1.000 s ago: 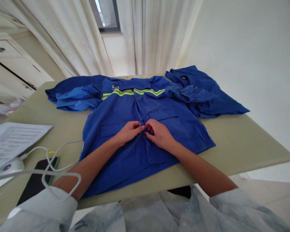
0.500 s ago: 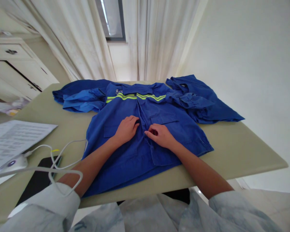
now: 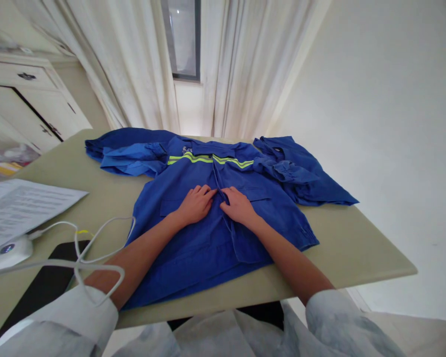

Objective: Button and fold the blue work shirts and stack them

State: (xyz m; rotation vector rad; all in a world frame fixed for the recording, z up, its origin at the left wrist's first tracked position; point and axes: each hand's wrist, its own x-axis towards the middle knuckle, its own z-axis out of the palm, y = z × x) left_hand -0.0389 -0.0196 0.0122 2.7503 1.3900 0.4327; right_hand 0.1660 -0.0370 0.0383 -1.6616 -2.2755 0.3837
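A blue work jacket [image 3: 186, 238] with yellow-green and grey reflective stripes across its chest lies front side up, its collar away from me. My left hand [image 3: 197, 204] rests just left of the front opening, fingers bent and drawn together at the cloth edge. Across the opening, my right hand [image 3: 238, 205] pinches the raised front flap between thumb and fingers. Both sets of fingertips nearly meet at the placket, and the exact grip under them is hidden. The sleeves lie bunched to either side.
More dark blue cloth [image 3: 319, 186] lies at the table's right, and some at the far left. On the left are printed sheets [image 3: 29, 206], a black phone [image 3: 40, 287], a white device [image 3: 11, 250] and a looped white cable [image 3: 100, 267] passing over my left forearm.
My right hand has moved up and left along the opening and closed on the flap edge. My left fingers have shifted slightly toward the placket. The camera view has tilted a little.
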